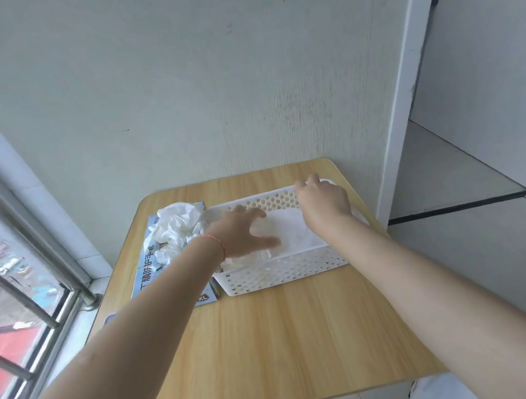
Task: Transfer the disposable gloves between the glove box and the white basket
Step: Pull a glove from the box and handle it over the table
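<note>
Left hand (242, 232) spread wide over basket (282, 272), right hand (323, 204) grip indeterminate at rim; loose gloves (177, 226) may slide off box (150, 276).

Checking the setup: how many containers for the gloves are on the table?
2. The glove box lies flat at the table's left, gloves heaped on it. The white basket sits right beside it, both hands over it.

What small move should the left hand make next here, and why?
Probably lower the left hand and close its fingers on the gloves in the white basket. The fingers are spread above the basket's contents, holding nothing, while the right hand grips the far rim. Gloves already bulge from the glove box.
</note>
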{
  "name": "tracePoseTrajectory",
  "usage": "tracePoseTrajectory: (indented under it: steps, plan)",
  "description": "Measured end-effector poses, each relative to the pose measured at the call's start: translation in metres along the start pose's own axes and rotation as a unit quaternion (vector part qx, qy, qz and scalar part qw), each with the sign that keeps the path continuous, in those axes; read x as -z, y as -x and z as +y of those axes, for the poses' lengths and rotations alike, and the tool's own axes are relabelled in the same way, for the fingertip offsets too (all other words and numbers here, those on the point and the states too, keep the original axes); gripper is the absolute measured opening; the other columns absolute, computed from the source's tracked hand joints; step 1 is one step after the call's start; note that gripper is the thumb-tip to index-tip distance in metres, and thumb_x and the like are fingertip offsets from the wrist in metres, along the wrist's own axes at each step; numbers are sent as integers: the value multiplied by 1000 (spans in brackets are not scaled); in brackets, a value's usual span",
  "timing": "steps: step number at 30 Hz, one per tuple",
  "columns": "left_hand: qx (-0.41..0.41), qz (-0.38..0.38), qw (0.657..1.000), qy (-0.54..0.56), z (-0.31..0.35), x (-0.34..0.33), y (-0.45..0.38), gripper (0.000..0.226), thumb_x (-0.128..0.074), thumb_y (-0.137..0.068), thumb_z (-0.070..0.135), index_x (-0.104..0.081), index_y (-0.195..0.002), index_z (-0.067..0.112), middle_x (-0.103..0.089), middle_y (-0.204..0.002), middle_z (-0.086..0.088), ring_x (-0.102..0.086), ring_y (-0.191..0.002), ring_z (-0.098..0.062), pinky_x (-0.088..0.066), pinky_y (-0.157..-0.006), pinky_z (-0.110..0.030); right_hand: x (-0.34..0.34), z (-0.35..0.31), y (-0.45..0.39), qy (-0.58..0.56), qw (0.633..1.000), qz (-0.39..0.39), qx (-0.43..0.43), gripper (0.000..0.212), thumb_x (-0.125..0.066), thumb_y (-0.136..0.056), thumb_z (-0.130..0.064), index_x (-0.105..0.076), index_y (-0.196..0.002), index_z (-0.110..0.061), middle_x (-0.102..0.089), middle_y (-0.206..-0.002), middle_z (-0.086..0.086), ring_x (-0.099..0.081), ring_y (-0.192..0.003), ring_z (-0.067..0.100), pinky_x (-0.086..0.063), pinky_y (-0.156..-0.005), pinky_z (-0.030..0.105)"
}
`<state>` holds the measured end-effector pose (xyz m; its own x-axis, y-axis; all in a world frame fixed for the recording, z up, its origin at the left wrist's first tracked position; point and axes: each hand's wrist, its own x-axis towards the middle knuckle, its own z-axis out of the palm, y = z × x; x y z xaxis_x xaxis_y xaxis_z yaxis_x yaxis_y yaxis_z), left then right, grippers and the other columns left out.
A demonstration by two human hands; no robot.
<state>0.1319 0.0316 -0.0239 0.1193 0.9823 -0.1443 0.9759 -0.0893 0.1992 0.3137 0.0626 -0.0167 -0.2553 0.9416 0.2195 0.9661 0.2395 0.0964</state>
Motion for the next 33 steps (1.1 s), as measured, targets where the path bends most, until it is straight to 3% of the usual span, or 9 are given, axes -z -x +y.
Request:
tracePoseTrajectory:
  steps: [3, 5, 7, 10, 14, 18, 23, 27, 33]
  plan:
    - [-5, 159, 986, 56, -18, 19, 10, 28, -57, -92, 48, -65, -112, 30, -56, -120, 1, -58, -106, -22, -47, -91, -36, 8, -23, -5, -66, 997, 15, 37, 24, -51, -85, 5, -52, -106, -6, -52, -105, 10, -46, -61, 20, -29, -46, 28]
    - [28, 260, 963, 57, -37, 26, 18, 15, -57, -91, 33, -69, -98, 28, -59, -108, 0, -57, -103, -23, -44, -84, -32, 10, -46, -10, -140, 988, 16, 64, 11, -48, -91, -4, -55, -97, -9, -53, -101, 7, -51, -67, 23, -39, -53, 31]
    - [83, 312, 945, 46, -59, 28, 28, 18, -57, -89, 26, -68, -103, 24, -58, -111, -1, -53, -109, -25, -41, -85, -33, 9, -72, -15, -245, 967, -3, 74, 13, -47, -92, -13, -60, -95, -13, -56, -99, 3, -56, -82, 23, -47, -66, 33]
    - [127, 248, 960, 40, -94, 22, 44, 34, -59, -88, 29, -60, -122, 26, -53, -124, -2, -48, -119, -25, -40, -92, -35, 9, -115, -25, -344, 936, -20, 71, 20, -46, -92, -18, -64, -98, -11, -61, -100, 5, -57, -93, 24, -47, -75, 32]
    - [125, 151, 979, 56, -127, 7, 61, 31, -63, -88, 41, -63, -118, 32, -59, -120, 3, -51, -116, -20, -41, -98, -35, 5, -152, -39, -359, 931, -28, 57, 29, -44, -95, -25, -62, -111, -9, -57, -115, 9, -50, -112, 26, -45, -90, 36]
    - [96, 153, 980, 81, -137, 0, 67, 29, -59, -89, 45, -67, -115, 36, -60, -120, 9, -54, -114, -15, -41, -98, -32, 6, -171, -45, -305, 948, -65, 63, 32, -51, -93, -37, -64, -112, -15, -53, -118, 7, -46, -116, 27, -43, -93, 39]
    - [104, 252, 949, 156, -136, 5, 68, 21, -53, -94, 33, -72, -97, 25, -60, -107, 1, -59, -95, -21, -50, -82, -35, 9, -182, -48, -318, 946, -21, 60, 7, -57, -86, -20, -58, -79, -21, -60, -102, 3, -56, -99, 25, -48, -81, 34]
    - [139, 329, 897, 260, -139, 18, 69, 10, -56, -91, 23, -61, -97, 18, -54, -102, 0, -59, -84, -19, -47, -72, -32, 32, -180, -47, -468, 882, 38, 50, 4, -55, -88, -18, -58, -85, -17, -57, -81, -6, -52, -72, 10, -38, -59, 22]
    - [186, 292, 746, 569, -128, 49, 75, 32, -48, -95, 39, -58, -79, 13, -57, -75, -4, -53, -67, -19, -44, -62, -28, 68, -181, -52, -697, 717, -4, -7, 7, -52, -89, -15, -54, -86, -21, -58, -79, -1, -53, -73, 17, -44, -71, 32]
